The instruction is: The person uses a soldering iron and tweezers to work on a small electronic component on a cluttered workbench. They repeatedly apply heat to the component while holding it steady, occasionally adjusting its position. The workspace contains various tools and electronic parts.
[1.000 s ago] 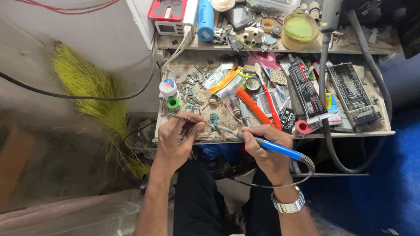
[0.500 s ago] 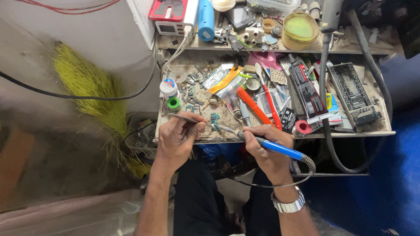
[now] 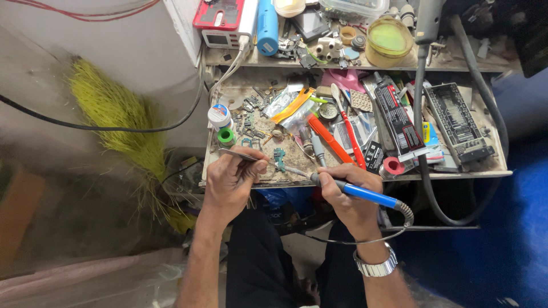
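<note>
Left hand (image 3: pixel 229 181) fingers pinching tweezers (image 3: pixel 242 155); right hand (image 3: pixel 348 191) fingers gripping blue soldering iron (image 3: pixel 354 191). Both tips meeting at small green circuit board (image 3: pixel 279 158), near edge of cluttered worktop (image 3: pixel 297 181). Left: green tape roll (image 3: pixel 226 136). Right: orange tool (image 3: pixel 330 138).

Black glue tube (image 3: pixel 398 117) with red-white label mid-tray, white round tin (image 3: pixel 218 114) at left edge

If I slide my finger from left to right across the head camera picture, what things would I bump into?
Yellow-green bristly broom → small green tape roll → left hand holding thin metal tweezers → right hand holding blue-handled soldering iron → small red tape ring → long black ribbed plastic tray.
</note>
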